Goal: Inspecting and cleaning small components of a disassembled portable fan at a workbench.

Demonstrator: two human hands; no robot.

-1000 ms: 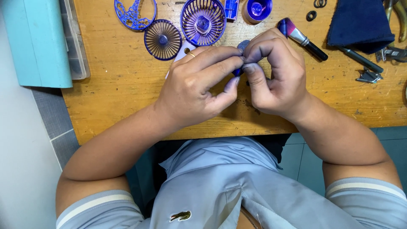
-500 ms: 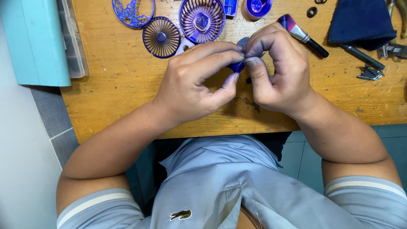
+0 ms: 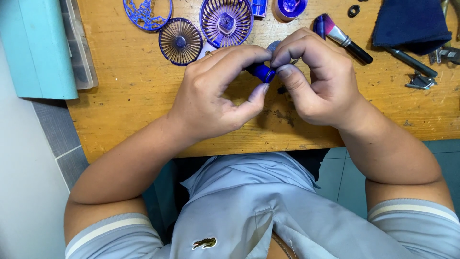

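Both hands meet above the wooden table (image 3: 129,96). My left hand (image 3: 215,91) pinches a small blue cylindrical part (image 3: 263,73) between thumb and fingers. My right hand (image 3: 316,81) grips the same part from the right, its fingertips pressed against the left hand's. A grey rounded piece (image 3: 273,45) shows just above the fingertips; most of it is hidden. Dark stains cover the right hand's fingers.
Blue fan grilles (image 3: 180,41) (image 3: 226,21) and a blue filigree oval (image 3: 146,12) lie at the table's far side. A brush (image 3: 341,37), a dark blue cloth (image 3: 409,24), black rings (image 3: 354,10) and metal tools (image 3: 420,80) lie at the right. A teal box (image 3: 38,48) stands at the left.
The blue part has come further out between the fingertips and is more visible. Both hands stayed together in nearly the same place.
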